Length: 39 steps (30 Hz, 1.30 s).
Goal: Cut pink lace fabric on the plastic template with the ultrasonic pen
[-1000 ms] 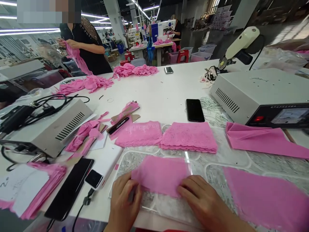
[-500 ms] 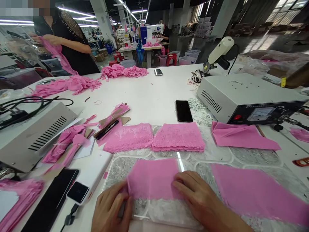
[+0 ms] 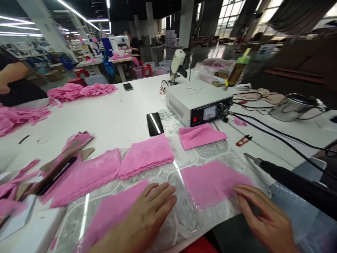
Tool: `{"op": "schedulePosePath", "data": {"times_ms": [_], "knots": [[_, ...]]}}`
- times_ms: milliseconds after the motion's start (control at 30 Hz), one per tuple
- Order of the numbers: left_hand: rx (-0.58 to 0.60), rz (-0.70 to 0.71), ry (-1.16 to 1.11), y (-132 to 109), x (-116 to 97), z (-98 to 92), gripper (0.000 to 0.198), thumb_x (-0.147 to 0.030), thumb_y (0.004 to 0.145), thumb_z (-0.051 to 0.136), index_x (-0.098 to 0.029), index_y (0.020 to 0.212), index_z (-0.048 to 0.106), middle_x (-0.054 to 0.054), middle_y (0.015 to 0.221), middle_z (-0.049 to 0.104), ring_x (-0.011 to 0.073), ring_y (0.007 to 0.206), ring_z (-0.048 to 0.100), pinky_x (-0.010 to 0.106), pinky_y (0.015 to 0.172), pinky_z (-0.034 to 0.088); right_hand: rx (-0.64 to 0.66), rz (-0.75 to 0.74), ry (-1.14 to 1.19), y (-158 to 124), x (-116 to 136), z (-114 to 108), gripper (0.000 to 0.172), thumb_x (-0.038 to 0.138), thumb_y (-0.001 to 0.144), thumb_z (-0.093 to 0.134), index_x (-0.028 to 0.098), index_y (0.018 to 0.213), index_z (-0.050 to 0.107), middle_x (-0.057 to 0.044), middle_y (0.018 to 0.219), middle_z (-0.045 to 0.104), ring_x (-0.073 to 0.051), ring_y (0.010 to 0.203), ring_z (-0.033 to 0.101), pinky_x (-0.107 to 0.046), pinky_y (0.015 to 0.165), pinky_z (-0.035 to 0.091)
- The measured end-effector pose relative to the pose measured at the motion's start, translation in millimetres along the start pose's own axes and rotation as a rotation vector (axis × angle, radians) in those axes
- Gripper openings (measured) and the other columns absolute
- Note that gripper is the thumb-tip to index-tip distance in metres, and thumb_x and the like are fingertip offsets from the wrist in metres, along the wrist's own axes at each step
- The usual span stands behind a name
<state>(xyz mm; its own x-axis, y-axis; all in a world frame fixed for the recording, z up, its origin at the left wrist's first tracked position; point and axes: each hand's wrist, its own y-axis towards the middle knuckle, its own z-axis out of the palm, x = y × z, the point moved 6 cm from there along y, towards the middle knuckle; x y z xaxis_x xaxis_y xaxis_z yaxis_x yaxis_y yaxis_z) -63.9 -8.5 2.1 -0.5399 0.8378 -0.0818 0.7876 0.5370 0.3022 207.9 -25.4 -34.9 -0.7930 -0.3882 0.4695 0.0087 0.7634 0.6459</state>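
The right pink panel point(image 3: 210, 181), a thin piece of cloth, lies on the marbled mat point(image 3: 188, 214), and the person's right hand point(image 3: 263, 214) is at its outer edge, fingers extended and nearly together, thumb just below; whether the edge is pinched or only touched cannot be told through the blur. Across the mat, the left pink panel point(image 3: 113, 211) is partly covered by the left hand point(image 3: 150, 211), which is spread palm down with fingers loosely apart and grips nothing that shows. The step in hand seems to be taking up or straightening the right panel; the next move would call for a sure hold on one layer of its edge and a gentle lift or slide, so that the flimsy cloth neither creases nor drags. Just beyond are two lace-edged stacks, the near-left one point(image 3: 94, 172) and the middle one point(image 3: 147, 154), then a folded pink cloth point(image 3: 200, 135) and a phone point(image 3: 155, 124). Farther out stand a grey metal box point(image 3: 195, 96) and, to the right, a black-handled blade tool point(image 3: 286, 177).
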Motion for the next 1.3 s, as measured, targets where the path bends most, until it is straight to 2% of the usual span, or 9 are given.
{"op": "schedulePosePath", "data": {"times_ms": [200, 300, 467, 533, 800, 933, 1033, 1133, 1300], "knots": [[0.14, 0.254, -0.091, 71, 4, 49.5, 0.04, -0.008, 0.096, 0.041, -0.013, 0.133, 0.054, 0.01, 0.143, 0.054, 0.0281, 0.136, 0.047, 0.047, 0.109, 0.044, -0.208, 0.582, 0.079, -31, -77, -27, 0.022, 0.043, 0.08, 0.068, 0.023, 0.088, 0.072, -0.003, 0.08, 0.074, -0.021, 0.067, 0.07, -0.03, 0.06, 0.06], [0.187, 0.351, -0.096, 96, 1, 63.8, 0.044, -0.012, 0.097, 0.043, -0.014, 0.141, 0.048, 0.009, 0.149, 0.047, 0.0279, 0.142, 0.038, 0.047, 0.114, 0.038, -0.315, 0.74, 0.155, -38, -102, -32, 0.029, 0.049, 0.074, 0.072, 0.023, 0.086, 0.071, -0.003, 0.076, 0.073, -0.023, 0.069, 0.07, -0.034, 0.064, 0.061], [0.21, 0.422, -0.058, 110, -5, 72.6, 0.045, -0.026, 0.102, 0.047, -0.018, 0.146, 0.044, 0.007, 0.151, 0.044, 0.0252, 0.143, 0.036, 0.045, 0.118, 0.033, -0.523, 0.756, 0.253, -31, -104, -38, 0.063, 0.045, 0.072, 0.077, 0.027, 0.129, 0.055, -0.006, 0.125, 0.063, -0.027, 0.11, 0.062, -0.044, 0.096, 0.054], [0.189, 0.43, -0.023, 106, -6, 75.5, 0.047, -0.028, 0.102, 0.047, -0.018, 0.147, 0.042, 0.007, 0.153, 0.042, 0.0255, 0.144, 0.034, 0.045, 0.118, 0.032, -0.616, 0.728, 0.338, -25, -99, -38, 0.07, 0.039, 0.071, 0.079, 0.03, 0.134, 0.049, -0.005, 0.132, 0.057, -0.027, 0.116, 0.058, -0.05, 0.1, 0.05], [-0.074, 0.484, 0.105, 90, -3, 81.6, 0.041, -0.034, 0.105, 0.039, -0.019, 0.14, 0.054, 0.005, 0.15, 0.047, 0.0249, 0.142, 0.038, 0.047, 0.122, 0.017, -0.747, 0.596, 0.434, -10, -99, -37, 0.051, 0.03, 0.078, 0.073, 0.028, 0.126, 0.057, -0.004, 0.123, 0.061, -0.023, 0.111, 0.062, -0.049, 0.105, 0.046], [-0.026, 0.508, 0.143, 96, -4, 76.5, 0.038, -0.034, 0.104, 0.042, -0.022, 0.136, 0.058, 0.004, 0.144, 0.055, 0.023, 0.139, 0.043, 0.046, 0.123, 0.014, -0.75, 0.598, 0.493, 0, -106, -30, 0.048, 0.03, 0.077, 0.072, 0.027, 0.122, 0.057, -0.005, 0.122, 0.061, -0.025, 0.108, 0.064, -0.054, 0.104, 0.045], [0.002, 0.513, 0.181, 100, -6, 71.5, 0.037, -0.035, 0.104, 0.042, -0.022, 0.134, 0.06, 0.005, 0.14, 0.058, 0.0232, 0.138, 0.045, 0.047, 0.123, 0.012, -0.855, 0.573, 0.57, 11, -110, -31, 0.04, 0.025, 0.074, 0.073, 0.024, 0.112, 0.06, -0.004, 0.111, 0.063, -0.023, 0.1, 0.065, -0.054, 0.105, 0.043], [-0.004, 0.527, 0.197, 100, -6, 71.1, 0.037, -0.034, 0.104, 0.042, -0.023, 0.133, 0.061, 0.004, 0.139, 0.059, 0.0237, 0.136, 0.048, 0.048, 0.122, 0.011, -0.968, 0.566, 0.671, 19, -112, -39, 0.029, 0.027, 0.076, 0.068, 0.025, 0.104, 0.061, 0.0, 0.099, 0.061, -0.018, 0.088, 0.064, -0.049, 0.098, 0.048], [-0.049, 0.525, 0.15, 93, -2, 80.1, 0.036, -0.033, 0.104, 0.042, -0.023, 0.134, 0.06, 0.005, 0.142, 0.056, 0.0239, 0.137, 0.046, 0.048, 0.122, 0.014, -1.056, 0.598, 0.855, 17, -107, -69, 0.023, 0.028, 0.063, 0.061, 0.023, 0.084, 0.068, 0.0, 0.082, 0.06, -0.014, 0.057, 0.055, -0.034, 0.057, 0.05]]}}
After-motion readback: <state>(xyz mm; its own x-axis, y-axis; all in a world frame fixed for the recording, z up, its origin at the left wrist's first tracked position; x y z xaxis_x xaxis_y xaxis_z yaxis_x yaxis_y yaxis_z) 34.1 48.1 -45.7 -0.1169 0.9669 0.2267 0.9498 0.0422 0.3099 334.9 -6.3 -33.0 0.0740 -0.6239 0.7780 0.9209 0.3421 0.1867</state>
